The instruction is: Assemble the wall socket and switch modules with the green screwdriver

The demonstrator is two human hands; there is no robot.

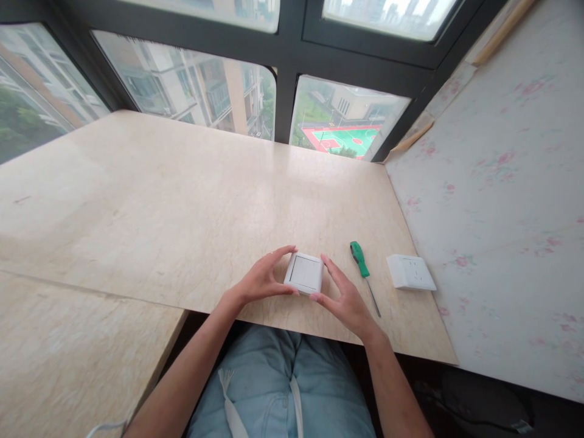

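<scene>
A square white wall switch [305, 274] with a raised frame sits at the front of the stone-look counter, between my two hands. My left hand [267, 275] grips its left side, thumb at the near corner and index finger at the far one. On the opposite side, my right hand [343, 298] holds it with thumb and fingers at the right corners. Just right of that hand lies a screwdriver [360, 260] with a green handle, its shaft slanting toward me. The switch's underside is hidden.
A white socket box [412, 272] stands near the flowered wall [511, 201] on the right. The counter [219, 194] reaches back to dark-framed windows [286, 103]. At the lower left, a lower ledge [77, 353] borders it, with a white cable [106, 426] at its edge.
</scene>
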